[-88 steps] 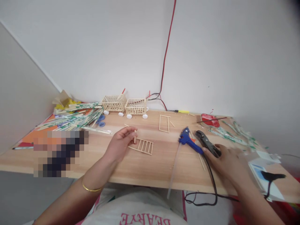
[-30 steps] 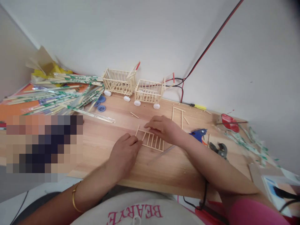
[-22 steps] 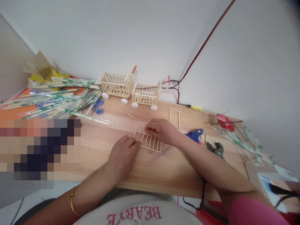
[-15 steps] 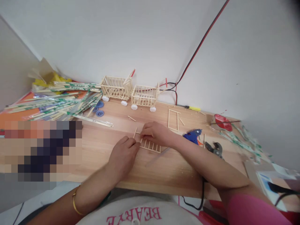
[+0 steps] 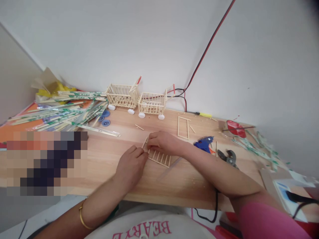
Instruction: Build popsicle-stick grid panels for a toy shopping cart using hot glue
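Observation:
A small slatted frame of thin wooden sticks [image 5: 159,158] lies on the wooden table, partly covered by my fingers. My left hand [image 5: 131,162] pinches its near left corner with thumb and fingers together. Over the far left side bends my right hand [image 5: 161,142], its fingertips closed on the frame; exactly which stick they grip is hidden. One stick end sticks out past the frame between the two hands. Beyond my right hand lies a plain rectangular stick frame [image 5: 183,127], with a loose short stick [image 5: 192,129] beside it.
Two miniature stick shopping carts, one [image 5: 122,96] left of the other [image 5: 152,104], stand by the wall. Packaged sticks [image 5: 72,113] and blue discs [image 5: 106,122] lie left. A blue glue gun [image 5: 204,144], cutters [image 5: 228,158] and a red-and-clear package [image 5: 235,128] lie right.
The slatted frame has turned slightly, its near right corner swinging toward me. Both hands keep their hold on it, and the camera view has shifted a little.

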Action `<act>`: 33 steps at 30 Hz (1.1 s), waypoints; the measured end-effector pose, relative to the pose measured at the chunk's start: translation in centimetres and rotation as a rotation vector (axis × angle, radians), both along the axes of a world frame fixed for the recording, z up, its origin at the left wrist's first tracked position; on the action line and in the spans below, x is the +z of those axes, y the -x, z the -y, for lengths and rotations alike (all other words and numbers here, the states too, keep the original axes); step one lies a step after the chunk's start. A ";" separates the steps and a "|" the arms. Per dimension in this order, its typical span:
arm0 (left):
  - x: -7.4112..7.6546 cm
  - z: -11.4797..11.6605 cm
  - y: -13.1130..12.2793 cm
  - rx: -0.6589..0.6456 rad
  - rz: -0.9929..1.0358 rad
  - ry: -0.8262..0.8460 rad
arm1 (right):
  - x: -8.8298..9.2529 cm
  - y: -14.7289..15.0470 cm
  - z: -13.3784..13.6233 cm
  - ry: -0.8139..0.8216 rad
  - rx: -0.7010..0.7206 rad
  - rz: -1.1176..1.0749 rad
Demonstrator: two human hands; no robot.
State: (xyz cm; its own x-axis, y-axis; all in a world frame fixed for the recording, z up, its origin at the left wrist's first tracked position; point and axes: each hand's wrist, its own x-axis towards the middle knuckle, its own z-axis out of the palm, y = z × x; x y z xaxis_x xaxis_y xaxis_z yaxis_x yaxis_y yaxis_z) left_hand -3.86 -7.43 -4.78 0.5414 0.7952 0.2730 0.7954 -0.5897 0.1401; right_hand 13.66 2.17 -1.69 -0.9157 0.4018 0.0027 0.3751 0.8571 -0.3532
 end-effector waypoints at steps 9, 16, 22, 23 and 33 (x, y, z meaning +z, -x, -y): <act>0.3 0.2 -0.2 0.046 0.051 -0.008 | 1.2 -1.0 0.1 -0.079 -0.038 -0.011; 1.1 0.8 0.0 0.060 0.350 0.019 | 4.2 -4.2 2.8 -0.134 -0.200 -0.085; 4.2 1.4 -3.1 0.027 0.563 0.602 | 4.0 -5.5 8.6 -0.294 -0.219 -0.042; 4.5 1.5 -3.7 0.014 0.543 0.662 | 3.9 -5.8 9.3 -0.302 -0.233 -0.046; 4.6 1.8 -5.0 -0.007 0.635 0.566 | 2.2 -15.7 11.8 -0.267 -1.111 0.013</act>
State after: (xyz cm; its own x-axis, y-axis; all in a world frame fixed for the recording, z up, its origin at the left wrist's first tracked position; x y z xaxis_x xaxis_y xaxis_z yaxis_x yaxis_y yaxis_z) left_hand 1.17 -9.26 -0.23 0.4252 0.9008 0.0882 0.4631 -0.3003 0.8339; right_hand 29.34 -9.63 0.49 -0.0547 0.9776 0.2030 0.9750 0.0961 -0.2003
